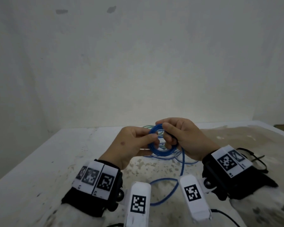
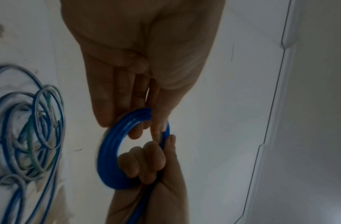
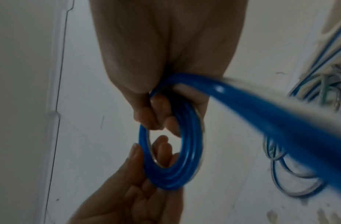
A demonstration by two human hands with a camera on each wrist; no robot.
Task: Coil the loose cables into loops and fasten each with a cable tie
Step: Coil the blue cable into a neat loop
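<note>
Slack blue tail (image 1: 164,192) trailing nearest, feeding blue coil (image 1: 161,143) above table (image 1: 56,153). Left hand (image 1: 131,145) pinching turns together; right hand (image 1: 184,138) gripping opposite side, apparently guiding cable round. Fastening not yet done.

**A bare, pale room with a worn white table**

A plain off-white wall (image 1: 138,63) fills the far side of the scene. It is scuffed, with two dull grey patches (image 1: 61,11) high up on the left. The light is soft and even, dimmer toward the left edge.

Against the wall stands a white table (image 1: 44,154). Its top is worn: brownish, speckled stains (image 1: 154,166) spread over the near middle and the right side, while the left part is cleaner. In the wrist views a thin dark line (image 2: 271,106) runs along the wall, with small kinks in it.
</note>
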